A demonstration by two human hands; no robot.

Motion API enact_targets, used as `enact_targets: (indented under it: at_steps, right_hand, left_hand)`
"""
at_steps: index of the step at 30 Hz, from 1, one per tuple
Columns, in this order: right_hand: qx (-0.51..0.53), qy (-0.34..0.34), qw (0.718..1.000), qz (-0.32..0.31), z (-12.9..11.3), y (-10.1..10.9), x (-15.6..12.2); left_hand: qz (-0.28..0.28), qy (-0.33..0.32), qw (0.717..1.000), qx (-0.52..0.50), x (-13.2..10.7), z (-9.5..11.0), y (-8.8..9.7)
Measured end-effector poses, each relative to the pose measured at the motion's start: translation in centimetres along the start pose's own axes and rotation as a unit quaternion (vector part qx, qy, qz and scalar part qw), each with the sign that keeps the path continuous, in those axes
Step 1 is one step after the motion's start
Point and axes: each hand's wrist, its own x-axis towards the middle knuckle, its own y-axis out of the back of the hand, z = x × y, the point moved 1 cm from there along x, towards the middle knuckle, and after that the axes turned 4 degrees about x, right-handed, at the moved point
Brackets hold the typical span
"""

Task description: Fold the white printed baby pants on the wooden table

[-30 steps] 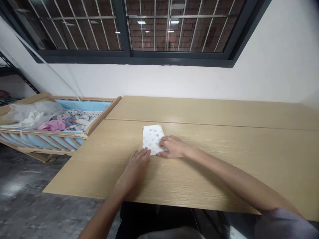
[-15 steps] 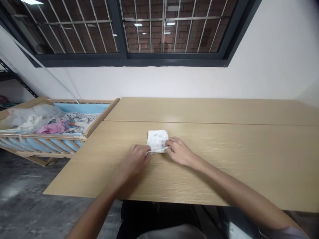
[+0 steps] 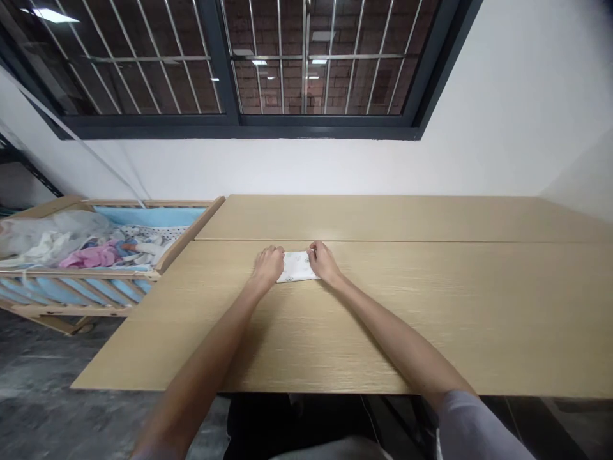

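A small white cloth with a faint coloured print, folded into a low flat strip (image 3: 297, 267), lies on the light wooden table (image 3: 479, 319). My left hand (image 3: 267, 267) presses on the strip's left end, and my right hand (image 3: 323, 262) sits on its right end. Fingers of both hands curl over the fabric, hiding its two ends.
To the left, beyond the table's corner, stands a wooden crib (image 3: 81, 273) with blue padding, holding pink and white clothes and a thin plastic sheet. A seam (image 3: 383, 241) crosses the tabletop behind the cloth. Grey floor (image 3: 48, 383) lies below the table's left edge.
The cloth has gone from a taller rectangle to a shorter, flatter strip. Both hands have moved from its near edge and sides onto its two ends.
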Motion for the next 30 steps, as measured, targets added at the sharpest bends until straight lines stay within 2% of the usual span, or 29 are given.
enact_targets:
  at_steps: [4, 7, 8, 10, 13, 15, 18, 25, 27, 30]
  right_hand:
    - [-0.026, 0.01, 0.999, 0.033, 0.2, 0.0, -0.7]
    - [-0.083, 0.082, 0.991, 0.061, -1.0, 0.8, -1.7]
    - [-0.1, 0.117, 0.987, 0.043, -1.5, 0.9, -2.1]
    - [-0.127, 0.183, 0.974, -0.039, -2.3, 0.8, -3.0]
    - [-0.17, 0.227, 0.945, -0.16, -2.6, 0.0, -4.2]
    - [-0.19, 0.217, 0.938, -0.194, -2.3, -0.3, -4.6]
    - [-0.192, 0.175, 0.945, -0.197, -1.6, -0.2, -4.7]
    - [-0.152, 0.052, 0.959, -0.234, -0.5, 1.8, -4.5]
    - [-0.152, 0.065, 0.962, -0.218, -0.8, 2.4, -4.4]
    - [-0.151, 0.127, 0.964, -0.177, -1.4, 3.3, -4.3]
  left_hand:
    - [0.025, 0.002, 1.0, -0.007, -0.2, -0.1, -1.2]
    - [0.062, -0.01, 0.998, -0.019, -1.2, 0.7, -1.3]
    - [0.075, -0.024, 0.996, -0.03, -1.6, 1.1, -1.5]
    - [0.083, -0.072, 0.992, -0.066, -2.5, 1.9, -2.1]
    - [0.04, -0.127, 0.986, -0.1, -3.6, 2.6, -3.8]
    - [0.009, -0.126, 0.988, -0.088, -4.0, 2.4, -4.7]
    - [-0.001, -0.124, 0.99, -0.063, -4.1, 1.6, -5.4]
    - [-0.009, -0.13, 0.99, -0.048, -4.0, 0.7, -5.2]
    - [-0.006, -0.149, 0.988, -0.05, -4.0, 0.5, -4.5]
    - [0.008, -0.186, 0.98, -0.063, -3.9, -0.2, -2.6]
